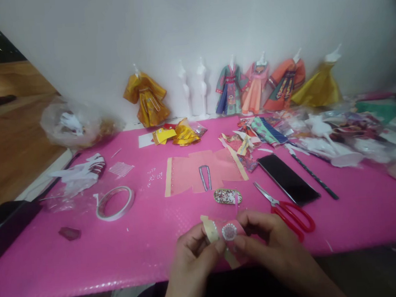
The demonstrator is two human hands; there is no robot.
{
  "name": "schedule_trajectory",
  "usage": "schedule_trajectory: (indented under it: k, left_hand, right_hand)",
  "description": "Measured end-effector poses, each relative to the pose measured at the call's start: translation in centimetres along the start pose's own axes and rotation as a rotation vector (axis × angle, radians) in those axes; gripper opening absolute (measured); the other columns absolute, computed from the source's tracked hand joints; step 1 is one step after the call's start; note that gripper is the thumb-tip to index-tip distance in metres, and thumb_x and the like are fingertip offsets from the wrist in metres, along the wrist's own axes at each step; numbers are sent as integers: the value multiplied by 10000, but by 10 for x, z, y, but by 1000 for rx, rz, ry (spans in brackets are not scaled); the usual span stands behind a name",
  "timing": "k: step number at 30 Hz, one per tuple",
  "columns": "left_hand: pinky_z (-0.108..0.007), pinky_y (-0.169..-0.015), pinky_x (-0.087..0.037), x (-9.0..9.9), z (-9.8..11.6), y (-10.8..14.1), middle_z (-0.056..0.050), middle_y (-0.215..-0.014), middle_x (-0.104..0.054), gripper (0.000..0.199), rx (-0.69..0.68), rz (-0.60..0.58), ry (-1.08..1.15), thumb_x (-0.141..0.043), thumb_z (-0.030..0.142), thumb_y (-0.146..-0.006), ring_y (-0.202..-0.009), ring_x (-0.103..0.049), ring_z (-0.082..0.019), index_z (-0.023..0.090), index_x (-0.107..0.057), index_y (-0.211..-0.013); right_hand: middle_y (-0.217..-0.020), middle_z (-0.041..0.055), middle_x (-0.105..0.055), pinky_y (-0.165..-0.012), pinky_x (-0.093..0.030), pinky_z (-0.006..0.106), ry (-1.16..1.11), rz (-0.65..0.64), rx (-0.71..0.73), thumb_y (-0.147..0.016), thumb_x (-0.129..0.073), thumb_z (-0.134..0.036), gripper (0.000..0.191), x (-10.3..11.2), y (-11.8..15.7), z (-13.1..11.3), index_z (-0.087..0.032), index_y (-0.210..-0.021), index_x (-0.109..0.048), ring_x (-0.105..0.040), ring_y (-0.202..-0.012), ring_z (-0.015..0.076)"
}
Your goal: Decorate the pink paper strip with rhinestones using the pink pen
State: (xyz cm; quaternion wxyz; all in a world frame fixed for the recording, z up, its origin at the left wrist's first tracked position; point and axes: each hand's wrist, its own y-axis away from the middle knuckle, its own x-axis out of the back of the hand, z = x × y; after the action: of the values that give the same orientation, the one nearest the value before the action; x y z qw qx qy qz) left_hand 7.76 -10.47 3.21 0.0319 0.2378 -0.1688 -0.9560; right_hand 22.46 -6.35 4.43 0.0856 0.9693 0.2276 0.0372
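Observation:
Near the table's front edge, my left hand (197, 251) pinches the cream-edged left side of a small pink fabric piece (218, 229). My right hand (264, 234) grips its right side, thumb beside a round white beaded ornament (229, 231). Just beyond lies an oval tray of small beads (228, 196) with a thin pink stick (236, 202) at its right end. Farther back a pink garment piece with cream edges (182, 170) lies flat, a beaded V-shaped trim (205, 177) on it. Red-handled scissors (285, 208) lie right of my right hand.
A phone (288, 179) and a dark patterned stick (315, 176) lie at right, before piled fabric and plastic bags (330, 133). A tape roll (115, 203) and a dark red piece (69, 233) are at left. Dressed doll forms (231, 88) and bare ones (203, 88) stand along the wall.

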Motion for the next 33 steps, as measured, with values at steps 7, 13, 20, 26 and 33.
schedule_trajectory:
  k: [7,13,20,26,33]
  left_hand:
    - [-322,-792,-471,2,-1,2,-48,-820,-752,155,10,-16,50,-739,196,-748,-840,-669,-227,187,-740,-903]
    - [-300,-781,-466,9,-7,-2,-46,-801,-741,97,-15,14,-21,-730,262,-784,-807,-657,-204,186,-733,-843]
    - [-266,-653,-482,14,-14,-9,-26,-708,-667,165,-47,-10,-178,-748,334,-759,-682,-594,-168,173,-716,-775]
    - [-270,-643,-500,4,-4,-4,2,-647,-614,152,-25,-15,-197,-773,265,-699,-643,-577,-161,178,-649,-684]
    - [-255,-654,-505,2,-2,-5,-3,-663,-644,102,-24,-53,-174,-732,203,-717,-683,-613,-166,177,-643,-675]
  right_hand:
    - [-623,-8,-596,-610,-440,260,6,-18,-20,-830,-653,-378,274,0,1,0,-174,-663,-582,-554,-625,137]
    - [-629,-20,-554,-577,-417,258,226,141,69,-791,-638,-273,120,15,4,-2,-196,-707,-602,-526,-614,138]
    - [-585,-25,-544,-498,-364,267,508,255,257,-785,-646,-274,115,15,12,1,-233,-680,-625,-483,-539,137]
    - [-502,-35,-510,-448,-324,254,698,270,311,-791,-644,-258,175,5,13,2,-217,-621,-645,-455,-453,116]
    - [-493,-41,-518,-452,-324,251,707,257,287,-763,-662,-230,106,6,13,5,-236,-661,-688,-468,-450,121]
